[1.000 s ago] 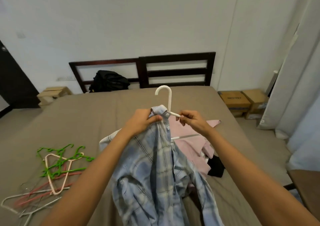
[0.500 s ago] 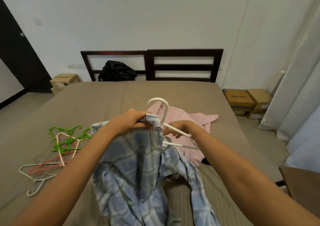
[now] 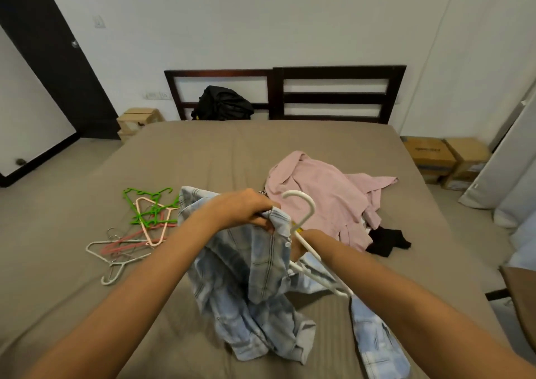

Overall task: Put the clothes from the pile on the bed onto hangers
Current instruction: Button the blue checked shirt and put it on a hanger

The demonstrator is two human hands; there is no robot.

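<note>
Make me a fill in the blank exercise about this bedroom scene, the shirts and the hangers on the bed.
The hanger held at the plaid shirt is ____ in colour.
The loose shirt lying on the bed beyond it is ____.
In the heap of spare hangers on the left, the brightest ones are ____.
The bag at the headboard is ____.
Missing words: white, pink, green, black.

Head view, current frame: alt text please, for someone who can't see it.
A person's left hand grips the collar of a blue plaid shirt while the right hand holds a white hanger beside it, over a brown bed. A pink shirt and a black garment lie behind; loose hangers lie on the left.
</note>
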